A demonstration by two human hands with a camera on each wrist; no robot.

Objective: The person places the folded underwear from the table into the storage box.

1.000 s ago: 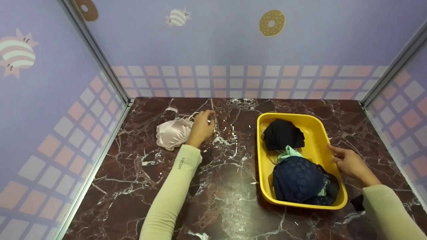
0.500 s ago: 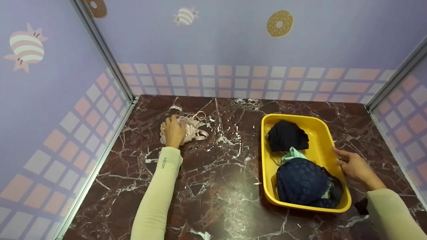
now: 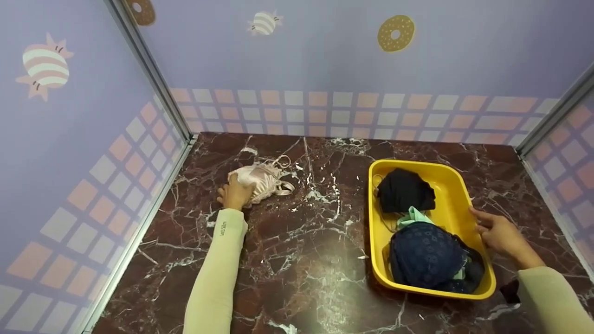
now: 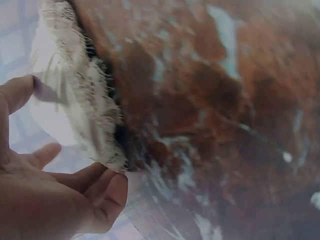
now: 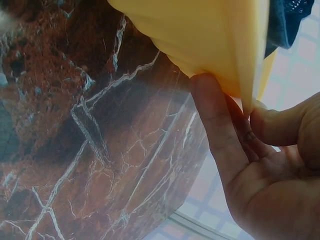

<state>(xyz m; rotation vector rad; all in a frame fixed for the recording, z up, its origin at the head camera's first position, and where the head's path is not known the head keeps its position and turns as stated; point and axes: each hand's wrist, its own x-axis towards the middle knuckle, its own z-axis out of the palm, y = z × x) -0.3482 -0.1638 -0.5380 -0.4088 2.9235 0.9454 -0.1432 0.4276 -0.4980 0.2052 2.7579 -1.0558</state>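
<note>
A pale pink satin bra (image 3: 265, 178) with lace trim and thin straps lies folded on the dark marble-patterned surface, at the left in the head view. My left hand (image 3: 235, 194) is at its near left edge. In the left wrist view the thumb (image 4: 19, 92) touches the cup, and the other fingers, loosely bent and spread apart from the thumb, reach the lace edge. On the right stands a yellow plastic tray (image 3: 374, 232). My right hand (image 3: 503, 237) pinches its right rim, thumb on one side and fingers beneath, as the right wrist view shows.
Inside the tray lie a black folded garment (image 3: 404, 191), a mint-green piece (image 3: 414, 216) and a navy bra (image 3: 427, 255). Patterned panels enclose the surface at the back wall (image 3: 297, 55) and both sides. A small dark item (image 3: 510, 292) lies beside the right sleeve.
My left hand moved left from beyond the pink bra's right side, over it, and then to its near left edge. The right hand stays at the tray's rim. The head view shifted slightly.
</note>
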